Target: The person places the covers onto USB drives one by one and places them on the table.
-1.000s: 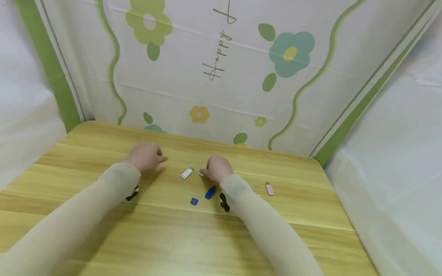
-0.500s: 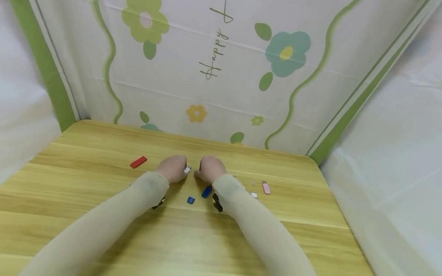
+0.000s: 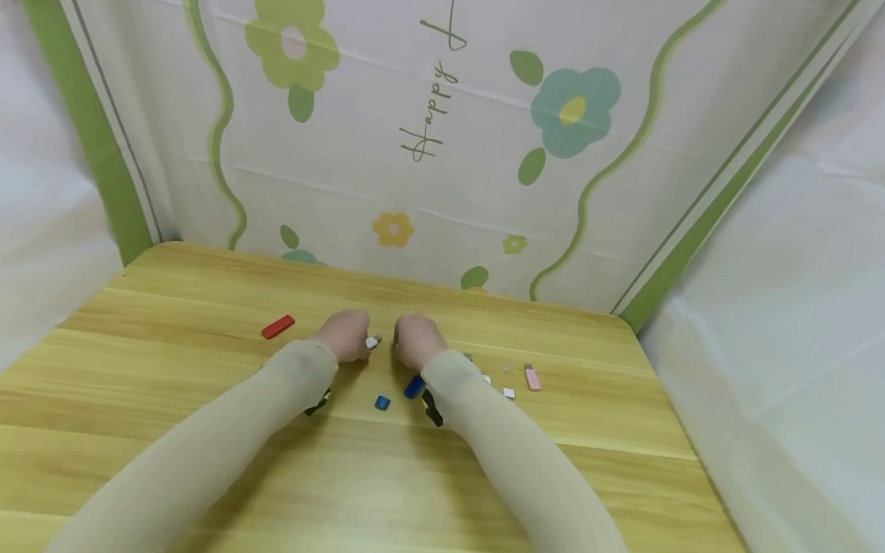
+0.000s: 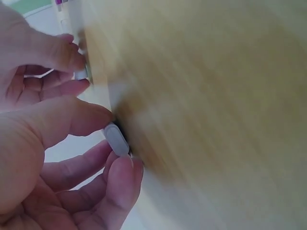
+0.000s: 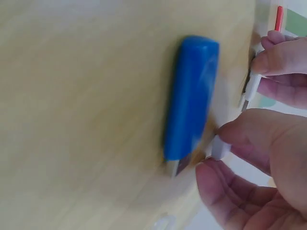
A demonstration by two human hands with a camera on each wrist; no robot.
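Observation:
My left hand [image 3: 343,336] pinches a white USB stick [image 4: 116,140] between thumb and fingers, low over the wooden table. Its metal plug sticks out to the right in the head view. Facing it across a small gap, my right hand [image 3: 418,342] holds a small white cap [image 5: 220,147] by thumb and fingertip. Just in front of the right hand lies a blue USB stick [image 3: 414,386] with its metal plug bare. A blue cap [image 3: 382,403] lies a little to its left. My right hand hides most of the white cap in the head view.
To the left lies a red stick [image 3: 278,327]. On the right are a pink USB stick [image 3: 532,378], a clear small piece [image 3: 508,367] and a white piece [image 3: 509,394]; more small pieces are partly hidden by the right sleeve. A flowered curtain [image 3: 432,192] stands behind the table.
My left hand has moved right from beside the white USB stick and taken hold of it, uncovering the red stick. My right hand has shifted slightly, keeping the white cap.

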